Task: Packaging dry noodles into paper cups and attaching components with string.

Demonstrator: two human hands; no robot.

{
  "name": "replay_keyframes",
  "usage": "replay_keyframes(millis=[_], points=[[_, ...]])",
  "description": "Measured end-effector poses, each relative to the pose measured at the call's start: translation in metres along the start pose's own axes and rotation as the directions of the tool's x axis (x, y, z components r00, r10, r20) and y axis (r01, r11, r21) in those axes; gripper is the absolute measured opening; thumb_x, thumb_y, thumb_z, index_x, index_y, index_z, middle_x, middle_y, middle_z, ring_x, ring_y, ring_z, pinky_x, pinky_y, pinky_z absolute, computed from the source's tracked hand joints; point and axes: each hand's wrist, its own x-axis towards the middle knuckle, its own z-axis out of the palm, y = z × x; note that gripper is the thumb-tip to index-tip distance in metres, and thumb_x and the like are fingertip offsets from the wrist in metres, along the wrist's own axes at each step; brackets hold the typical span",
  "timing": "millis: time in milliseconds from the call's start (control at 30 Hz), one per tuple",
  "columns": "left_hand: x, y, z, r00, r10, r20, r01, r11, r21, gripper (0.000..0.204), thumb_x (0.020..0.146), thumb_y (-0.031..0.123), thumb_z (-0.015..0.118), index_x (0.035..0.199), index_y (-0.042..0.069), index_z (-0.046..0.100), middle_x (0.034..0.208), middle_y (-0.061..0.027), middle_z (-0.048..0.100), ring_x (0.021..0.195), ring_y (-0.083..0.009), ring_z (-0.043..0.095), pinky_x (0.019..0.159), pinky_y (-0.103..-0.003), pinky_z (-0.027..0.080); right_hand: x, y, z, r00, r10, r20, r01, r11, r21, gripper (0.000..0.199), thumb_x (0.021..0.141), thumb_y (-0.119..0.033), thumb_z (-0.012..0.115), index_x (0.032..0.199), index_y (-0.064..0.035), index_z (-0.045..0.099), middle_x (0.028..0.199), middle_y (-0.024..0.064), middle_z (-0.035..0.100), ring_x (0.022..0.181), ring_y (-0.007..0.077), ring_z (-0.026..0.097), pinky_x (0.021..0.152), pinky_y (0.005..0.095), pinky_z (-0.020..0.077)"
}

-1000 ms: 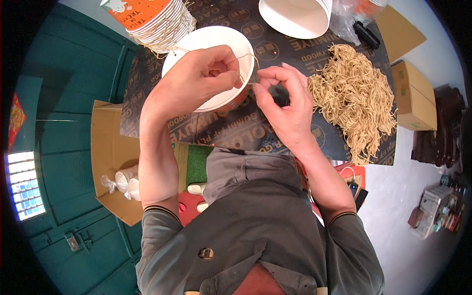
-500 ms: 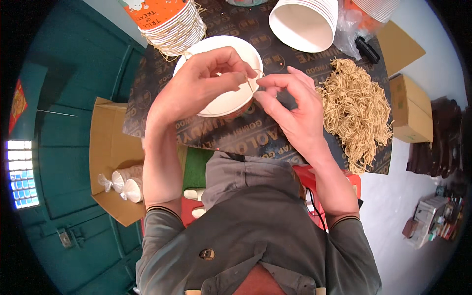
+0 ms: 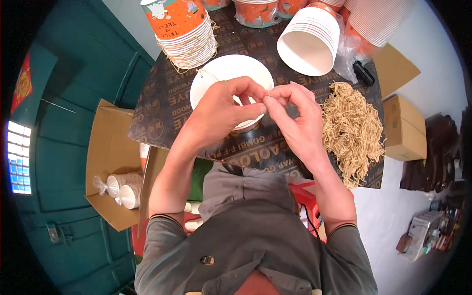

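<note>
A white paper cup [image 3: 223, 73] rests mouth-up on the dark board [image 3: 162, 113] in front of me. My left hand [image 3: 221, 110] and my right hand [image 3: 295, 123] meet above the cup's near rim. Their fingertips pinch a thin tan string [image 3: 268, 93] between them. A second bit of string [image 3: 206, 73] hangs at the cup's far rim. A heap of tan strings [image 3: 351, 130] lies on the board just right of my right hand.
A stack of orange printed cups [image 3: 184, 29] with strings stands at the back left. A stack of white-lined cups [image 3: 309, 42] lies on its side at the back right. An open cardboard box [image 3: 113, 162] with bagged cups sits left; a closed box [image 3: 403, 128] sits right.
The view has shifted, so cup and hands sit slightly lower in frame. Both hands have drawn closer together, fingertips now touching over the string at the cup's rim.
</note>
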Motion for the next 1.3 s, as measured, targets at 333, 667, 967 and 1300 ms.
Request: replay_keyframes(millis=[333, 667, 967, 1300], points=[[0.017, -0.019, 0.002, 0.997, -0.021, 0.075, 0.032, 0.988, -0.152, 0.018, 0.1, 0.022, 0.081, 0.103, 0.005, 0.077, 0.092, 0.0014, 0.071, 0.083, -0.0069, 0.061, 0.073, -0.026, 0.05, 0.003, 0.005, 0.0, 0.982, 0.182, 0.04, -0.185, 0.925, 0.332, 0.016, 0.109, -0.02, 0.074, 0.107, -0.0036, 0.073, 0.085, 0.0022, 0.068, 0.082, 0.0132, 0.065, 0.083, 0.0315, 0.0527], [0.005, -0.008, 0.018, 0.956, 0.286, 0.069, -0.29, 0.956, 0.044, 0.011, 0.101, 0.013, 0.077, 0.108, 0.005, 0.074, 0.104, -0.0015, 0.075, 0.089, -0.0116, 0.067, 0.082, -0.03, 0.055, -0.008, 0.036, -0.011, 0.918, 0.293, 0.267, -0.396, 0.701, 0.594, 0.025, 0.115, -0.007, 0.059, 0.139, -0.0021, 0.054, 0.094, 0.0017, 0.069, 0.084, 0.009, 0.067, 0.083, 0.0261, 0.0549], [-0.002, 0.002, 0.033, 0.924, 0.369, 0.098, -0.376, 0.837, 0.398, 0.011, 0.103, 0.01, 0.075, 0.112, 0.003, 0.075, 0.1, -0.0021, 0.074, 0.083, -0.0099, 0.064, 0.076, -0.029, 0.054, -0.023, 0.043, -0.02, 0.878, 0.39, 0.279, -0.468, 0.822, 0.324, 0.02, 0.101, -0.006, 0.073, 0.119, 0.0008, 0.07, 0.089, -0.0009, 0.073, 0.088, 0.0049, 0.068, 0.082, 0.0253, 0.0544], [0.007, -0.008, 0.029, 0.989, 0.149, 0.02, -0.147, 0.986, -0.072, 0.014, 0.104, 0.012, 0.076, 0.106, -0.002, 0.072, 0.091, -0.0053, 0.079, 0.075, -0.0078, 0.069, 0.064, -0.026, 0.055, 0.0, 0.029, -0.041, 0.884, 0.436, 0.169, -0.46, 0.747, 0.479, 0.02, 0.101, -0.018, 0.085, 0.112, -0.0013, 0.084, 0.093, -0.0001, 0.076, 0.088, 0.0095, 0.07, 0.083, 0.0264, 0.0552]])
